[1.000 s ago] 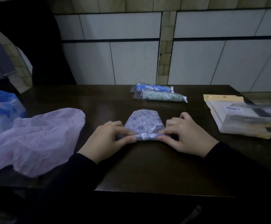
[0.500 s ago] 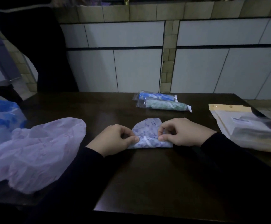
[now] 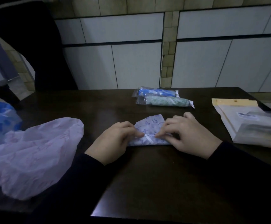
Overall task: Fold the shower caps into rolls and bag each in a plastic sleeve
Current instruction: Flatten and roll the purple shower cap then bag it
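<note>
From the head camera, the lilac shower cap [image 3: 149, 133] lay flattened on the dark table [image 3: 147, 183] at the centre of view, its near edge already turned over into a thick band and a rounded flap pointing toward 12 o'clock. The left hand [image 3: 113, 141] pinched the band's left end between thumb and curled fingers; the right hand [image 3: 191, 135] did the same at the right end, its fingertips [image 3: 159, 135] almost meeting the left's at the middle.

To roll it well, I judged both hands should turn together toward 12 o'clock, keeping the band tight and even so trapped air escapes through the flap and the roll stays slim enough for a sleeve.

At 9 o'clock of the hands a loose lilac cap [image 3: 34, 156] lay spread out, with a blue cap [image 3: 0, 120] just beyond it at the table's left edge. At 12 o'clock, well apart, sat two bagged rolls [image 3: 162, 98], blue touching green. At 3 o'clock a stack of plastic sleeves [image 3: 244, 125] waited near the right wrist. Nothing lay in the rolling path; only the sleeve stack stood close enough to be nudged by the right forearm.
</note>
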Demonstrator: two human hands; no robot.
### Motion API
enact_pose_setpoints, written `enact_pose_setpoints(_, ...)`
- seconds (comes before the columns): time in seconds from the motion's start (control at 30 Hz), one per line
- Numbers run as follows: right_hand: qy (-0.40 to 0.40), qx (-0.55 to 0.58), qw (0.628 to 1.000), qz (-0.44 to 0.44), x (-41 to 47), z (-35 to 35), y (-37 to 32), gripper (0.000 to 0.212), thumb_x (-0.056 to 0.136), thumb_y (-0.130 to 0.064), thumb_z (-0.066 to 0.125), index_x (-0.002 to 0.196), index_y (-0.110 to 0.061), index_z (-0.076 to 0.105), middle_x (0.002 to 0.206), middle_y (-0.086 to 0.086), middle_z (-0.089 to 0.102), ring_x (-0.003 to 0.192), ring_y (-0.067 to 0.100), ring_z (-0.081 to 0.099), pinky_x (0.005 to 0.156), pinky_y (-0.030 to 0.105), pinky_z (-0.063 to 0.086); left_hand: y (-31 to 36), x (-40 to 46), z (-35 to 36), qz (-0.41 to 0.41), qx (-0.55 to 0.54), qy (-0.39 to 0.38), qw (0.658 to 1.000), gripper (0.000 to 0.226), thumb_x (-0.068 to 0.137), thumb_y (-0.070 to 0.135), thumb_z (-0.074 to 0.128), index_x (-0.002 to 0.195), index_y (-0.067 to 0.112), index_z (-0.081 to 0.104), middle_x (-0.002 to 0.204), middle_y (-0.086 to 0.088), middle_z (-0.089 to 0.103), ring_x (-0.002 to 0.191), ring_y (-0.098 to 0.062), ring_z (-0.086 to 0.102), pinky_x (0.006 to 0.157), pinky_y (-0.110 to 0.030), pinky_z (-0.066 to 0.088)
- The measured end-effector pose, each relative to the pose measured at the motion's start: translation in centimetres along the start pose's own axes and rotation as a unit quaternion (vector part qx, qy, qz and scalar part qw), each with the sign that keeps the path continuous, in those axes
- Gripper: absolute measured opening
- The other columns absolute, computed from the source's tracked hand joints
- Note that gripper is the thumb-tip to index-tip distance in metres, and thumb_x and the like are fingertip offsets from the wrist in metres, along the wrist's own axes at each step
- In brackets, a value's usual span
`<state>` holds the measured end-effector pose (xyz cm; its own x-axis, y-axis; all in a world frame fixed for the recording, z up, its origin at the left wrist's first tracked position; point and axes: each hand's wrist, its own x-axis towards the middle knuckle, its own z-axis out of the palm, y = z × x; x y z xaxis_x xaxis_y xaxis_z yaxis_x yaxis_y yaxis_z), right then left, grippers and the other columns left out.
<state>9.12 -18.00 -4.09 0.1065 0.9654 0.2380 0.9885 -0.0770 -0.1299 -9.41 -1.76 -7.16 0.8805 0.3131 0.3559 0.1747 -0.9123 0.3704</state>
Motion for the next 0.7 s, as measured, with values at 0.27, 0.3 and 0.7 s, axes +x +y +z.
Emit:
enact_pose_setpoints(0.27, -0.043, 0.043, 0.998, 0.018, -0.2, 0.2, 1.0, 0.033, 0.083, -0.063, 0.053, 0.114, -0.052, 0.059, 0.093, -0.019, 0.053, 0.095, -0.003, 0.043, 0.093, 0.030, 0.029, 1.1, 0.1, -0.7, -0.069, 0.033, -0.068, 0.995, 0.043, 0.080, 0.066, 0.056, 0.117, 0.045, 0.065, 0.096, 0.027, 0.050, 0.094, 0.000, 0.044, 0.085, -0.027, 0.044)
enact_pose_setpoints(0.3, -0.046, 0.043, 0.998, 0.023, -0.2, 0.3, 1.1, 0.035, 0.080, -0.065, 0.055, 0.112, -0.053, 0.060, 0.093, -0.020, 0.054, 0.095, -0.003, 0.043, 0.093, 0.030, 0.029, 1.1, 0.2, -0.7, -0.066, 0.042, -0.067, 0.995, 0.044, 0.079, 0.065, 0.058, 0.118, 0.045, 0.064, 0.095, 0.026, 0.050, 0.093, 0.000, 0.044, 0.084, -0.027, 0.044)
enact_pose_setpoints(0.7, -0.120, 0.111, 0.986, 0.022, -0.6, -1.5, 1.0, 0.027, 0.081, -0.055, 0.063, 0.104, -0.042, 0.070, 0.083, -0.022, 0.064, 0.086, -0.007, 0.056, 0.079, 0.011, 0.035, 1.1, -0.7, -0.8, -0.046, -0.056, -0.089, 0.993, 0.036, 0.076, 0.073, 0.051, 0.102, 0.053, 0.067, 0.092, 0.023, 0.056, 0.093, -0.003, 0.049, 0.081, -0.025, 0.043)
